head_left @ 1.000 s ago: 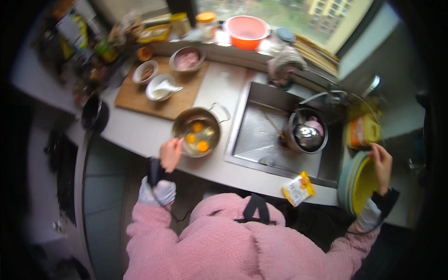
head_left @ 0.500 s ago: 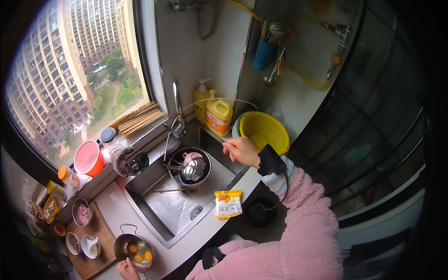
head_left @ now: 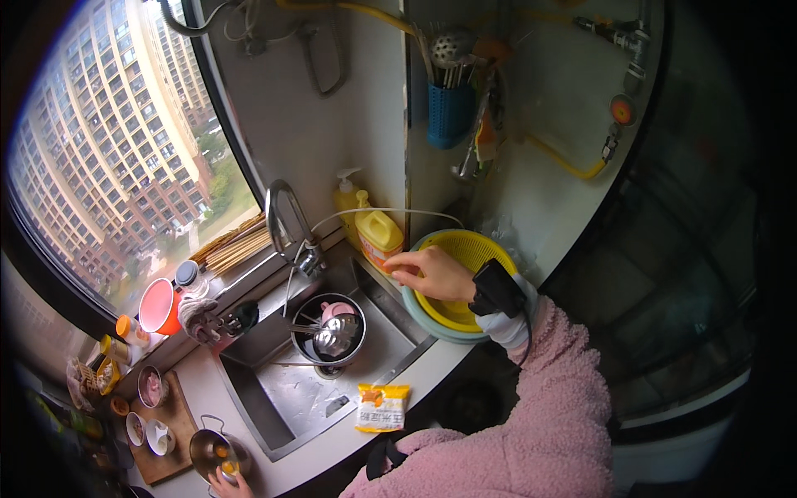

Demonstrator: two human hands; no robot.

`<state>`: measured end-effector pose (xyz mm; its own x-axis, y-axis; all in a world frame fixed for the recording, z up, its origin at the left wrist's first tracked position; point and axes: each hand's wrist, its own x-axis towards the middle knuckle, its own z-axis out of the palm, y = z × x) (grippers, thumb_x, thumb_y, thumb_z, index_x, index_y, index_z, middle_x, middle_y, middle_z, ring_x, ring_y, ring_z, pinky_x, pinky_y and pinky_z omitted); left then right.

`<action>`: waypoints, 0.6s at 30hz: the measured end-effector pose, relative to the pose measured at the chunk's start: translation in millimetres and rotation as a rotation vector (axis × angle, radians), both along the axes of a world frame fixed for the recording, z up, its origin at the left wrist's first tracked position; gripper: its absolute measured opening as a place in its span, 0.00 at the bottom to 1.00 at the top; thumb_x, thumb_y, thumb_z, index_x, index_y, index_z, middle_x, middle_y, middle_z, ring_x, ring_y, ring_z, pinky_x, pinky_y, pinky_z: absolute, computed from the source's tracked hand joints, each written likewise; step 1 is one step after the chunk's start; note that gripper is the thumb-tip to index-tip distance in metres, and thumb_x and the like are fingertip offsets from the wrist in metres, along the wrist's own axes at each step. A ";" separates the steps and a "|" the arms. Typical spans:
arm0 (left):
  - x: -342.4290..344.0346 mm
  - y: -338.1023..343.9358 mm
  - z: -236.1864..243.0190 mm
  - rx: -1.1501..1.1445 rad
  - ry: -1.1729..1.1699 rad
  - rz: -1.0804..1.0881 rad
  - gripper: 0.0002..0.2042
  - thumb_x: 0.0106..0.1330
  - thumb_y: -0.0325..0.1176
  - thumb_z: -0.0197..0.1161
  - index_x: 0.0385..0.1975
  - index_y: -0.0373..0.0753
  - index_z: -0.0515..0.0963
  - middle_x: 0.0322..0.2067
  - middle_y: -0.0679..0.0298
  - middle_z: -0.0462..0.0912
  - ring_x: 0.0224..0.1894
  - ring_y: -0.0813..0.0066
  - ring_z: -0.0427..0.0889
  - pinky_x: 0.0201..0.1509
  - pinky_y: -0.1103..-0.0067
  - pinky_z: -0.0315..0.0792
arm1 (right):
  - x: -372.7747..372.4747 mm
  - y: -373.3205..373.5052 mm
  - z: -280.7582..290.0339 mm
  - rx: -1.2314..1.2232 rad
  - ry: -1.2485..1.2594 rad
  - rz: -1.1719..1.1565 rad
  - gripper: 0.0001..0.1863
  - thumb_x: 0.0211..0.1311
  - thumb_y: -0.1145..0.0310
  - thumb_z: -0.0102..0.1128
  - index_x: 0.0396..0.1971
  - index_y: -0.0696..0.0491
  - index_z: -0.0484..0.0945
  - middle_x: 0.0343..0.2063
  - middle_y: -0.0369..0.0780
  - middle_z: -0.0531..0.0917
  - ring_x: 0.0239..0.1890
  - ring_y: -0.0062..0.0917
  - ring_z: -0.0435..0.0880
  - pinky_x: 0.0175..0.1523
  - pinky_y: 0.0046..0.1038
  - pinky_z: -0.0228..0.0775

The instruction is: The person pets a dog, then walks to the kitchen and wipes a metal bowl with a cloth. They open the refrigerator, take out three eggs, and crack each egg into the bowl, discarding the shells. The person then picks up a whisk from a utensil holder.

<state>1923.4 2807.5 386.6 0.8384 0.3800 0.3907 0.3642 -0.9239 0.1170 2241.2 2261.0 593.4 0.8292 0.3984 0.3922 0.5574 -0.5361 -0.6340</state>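
At the lower left, my left hand [head_left: 232, 485] grips the near rim of a steel pot [head_left: 202, 448] that has egg yolks [head_left: 222, 452] in it. Its fingertips reach over the edge. My right hand [head_left: 436, 274] is raised with loosely bent fingers apart and nothing in them. Behind it are a yellow colander [head_left: 473, 246] and a pale green basin [head_left: 419, 315], and its fingertips overlap a yellow detergent jug [head_left: 380, 232] in view; contact cannot be told. On the counter's front edge lies a yellow-and-white packet [head_left: 382, 408].
A steel sink [head_left: 290, 398] holds a black bowl [head_left: 359, 344] with a metal ladle [head_left: 336, 334] and a pink cup [head_left: 334, 310]. A faucet [head_left: 311, 261] rises behind. On the cutting board [head_left: 158, 469] stand several small bowls. A blue utensil holder [head_left: 451, 116] hangs on the wall.
The view has shifted toward the wall. My right hand has moved nearer the colander and detergent jug. My left fingers reach further over the pot's rim.
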 end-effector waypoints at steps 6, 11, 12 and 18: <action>8.9 -73.2 22.5 0.030 0.303 0.136 0.27 0.59 0.50 0.58 0.54 0.38 0.71 0.53 0.43 0.69 0.57 0.46 0.67 0.60 0.58 0.60 | 27.0 -58.7 1.9 0.054 -0.010 0.067 0.11 0.58 0.67 0.57 0.35 0.58 0.81 0.26 0.47 0.83 0.28 0.36 0.84 0.35 0.29 0.73; 23.2 -95.2 46.7 -0.037 0.469 0.238 0.30 0.58 0.54 0.58 0.58 0.45 0.68 0.60 0.48 0.65 0.62 0.47 0.62 0.66 0.57 0.54 | 34.1 -88.7 -2.7 0.018 -0.069 0.022 0.09 0.58 0.70 0.58 0.36 0.58 0.80 0.29 0.44 0.84 0.28 0.29 0.83 0.35 0.25 0.73; 25.9 -98.4 50.3 -0.030 0.466 0.243 0.30 0.58 0.53 0.58 0.58 0.44 0.68 0.60 0.48 0.65 0.62 0.47 0.62 0.65 0.58 0.54 | 34.3 -95.2 -0.5 -0.009 -0.058 -0.023 0.08 0.58 0.71 0.58 0.35 0.58 0.80 0.28 0.44 0.84 0.27 0.28 0.83 0.34 0.25 0.73; 41.0 -123.0 59.4 0.038 0.381 0.223 0.27 0.59 0.47 0.58 0.57 0.41 0.69 0.58 0.50 0.67 0.59 0.53 0.66 0.63 0.64 0.58 | 62.8 -150.9 40.6 0.355 -0.512 -0.498 0.05 0.59 0.74 0.57 0.35 0.57 0.78 0.23 0.37 0.79 0.24 0.19 0.78 0.28 0.20 0.69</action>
<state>1964.4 2684.5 446.0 0.8243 0.5596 0.0864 0.5660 -0.8187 -0.0967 2304.0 2110.1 634.0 0.5592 -0.1923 0.8064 0.5735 -0.6127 -0.5438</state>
